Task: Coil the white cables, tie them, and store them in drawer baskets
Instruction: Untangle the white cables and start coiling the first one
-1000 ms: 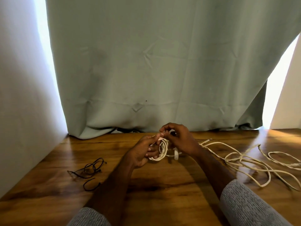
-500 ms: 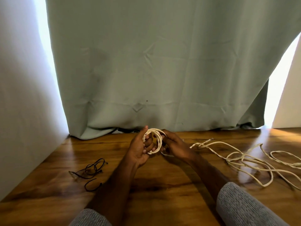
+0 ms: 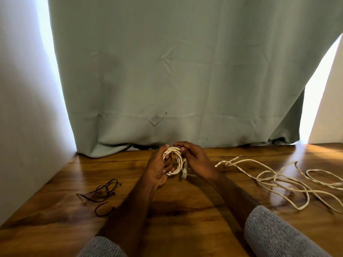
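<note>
Coiled white cable held between both hands

White cable coil (image 3: 173, 161) stands upright above the brown wooden desk (image 3: 185, 219), left hand (image 3: 157, 167) gripping its near rim, right hand (image 3: 194, 158) pinching the top (loose tail dangling rightward, nearer that hand).

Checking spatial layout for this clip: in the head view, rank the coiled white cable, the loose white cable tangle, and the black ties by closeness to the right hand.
1. Coiled white cable: held between the right hand and the left hand, touching the fingers.
2. Loose white cable tangle: on the table to the right.
3. Black ties: on the table far left, beyond the left hand.
</note>
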The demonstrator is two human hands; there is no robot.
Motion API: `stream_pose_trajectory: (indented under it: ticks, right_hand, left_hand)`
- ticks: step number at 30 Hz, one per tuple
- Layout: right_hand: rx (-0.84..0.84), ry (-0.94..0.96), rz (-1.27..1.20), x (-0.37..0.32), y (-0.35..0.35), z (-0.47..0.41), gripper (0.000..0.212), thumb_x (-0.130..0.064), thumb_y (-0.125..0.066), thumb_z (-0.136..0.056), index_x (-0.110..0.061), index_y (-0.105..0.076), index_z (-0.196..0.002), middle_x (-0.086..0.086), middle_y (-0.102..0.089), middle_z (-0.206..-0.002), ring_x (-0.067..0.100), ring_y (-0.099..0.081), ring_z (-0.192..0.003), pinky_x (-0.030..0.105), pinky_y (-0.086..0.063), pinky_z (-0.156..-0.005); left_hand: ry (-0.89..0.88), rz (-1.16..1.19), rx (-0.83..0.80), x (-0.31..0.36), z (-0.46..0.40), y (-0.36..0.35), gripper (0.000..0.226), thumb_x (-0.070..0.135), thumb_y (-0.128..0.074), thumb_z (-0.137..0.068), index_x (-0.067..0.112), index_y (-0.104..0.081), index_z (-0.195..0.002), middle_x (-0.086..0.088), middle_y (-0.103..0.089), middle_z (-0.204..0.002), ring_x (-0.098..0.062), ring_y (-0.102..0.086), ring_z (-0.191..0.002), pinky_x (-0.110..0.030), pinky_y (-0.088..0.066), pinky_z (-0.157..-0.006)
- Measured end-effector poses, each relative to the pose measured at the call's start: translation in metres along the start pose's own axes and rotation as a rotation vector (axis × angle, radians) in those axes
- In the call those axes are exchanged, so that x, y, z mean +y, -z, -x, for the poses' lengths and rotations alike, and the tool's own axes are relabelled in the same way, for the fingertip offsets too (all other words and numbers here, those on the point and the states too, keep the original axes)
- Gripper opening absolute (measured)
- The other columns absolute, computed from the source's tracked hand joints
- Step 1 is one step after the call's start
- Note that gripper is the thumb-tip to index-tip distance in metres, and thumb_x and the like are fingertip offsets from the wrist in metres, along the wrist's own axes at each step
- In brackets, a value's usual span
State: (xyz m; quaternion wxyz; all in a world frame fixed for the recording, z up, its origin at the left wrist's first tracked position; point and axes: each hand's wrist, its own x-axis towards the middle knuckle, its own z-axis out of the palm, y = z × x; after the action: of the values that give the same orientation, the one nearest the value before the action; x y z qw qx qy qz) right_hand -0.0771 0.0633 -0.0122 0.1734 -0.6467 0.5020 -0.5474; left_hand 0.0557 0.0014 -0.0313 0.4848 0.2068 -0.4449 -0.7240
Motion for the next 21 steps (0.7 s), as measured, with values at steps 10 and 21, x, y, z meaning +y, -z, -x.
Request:
stream_pose_trajectory:
  ticks: [10, 21]
  right_hand:
    - [0.351, -0.161, 0.015, -0.006, -0.043, 0.0, 0.044, -0.041, -0.034, -0.109, -0.013, -0.063, -0.091, 0.002, -0.067, -0.077, 0.011, -0.065, -0.071, 0.029, -0.049, -0.065]
    - [0.399, 0.083, 0.232, 0.006, -0.021, -0.001, 0.044, -0.053, -0.04, -0.101, -0.017, -0.057, -0.083, -0.008, -0.06, -0.061, 0.004, -0.061, -0.053, 0.017, -0.044, -0.051]
  left_hand:
    - [0.028, 0.038, 0.098, -0.01, 0.0, -0.018, 0.049, 0.037, -0.049, -0.098, 0.015, -0.044, -0.055, 0.003, -0.032, -0.036, -0.009, -0.025, -0.027, -0.021, -0.019, -0.038]
    - [0.092, 0.0, -0.11, 0.007, 0.006, -0.024, 0.047, 0.026, -0.041, -0.099, 0.007, -0.068, -0.065, -0.003, -0.06, -0.053, -0.013, -0.055, -0.045, -0.025, -0.047, -0.049]
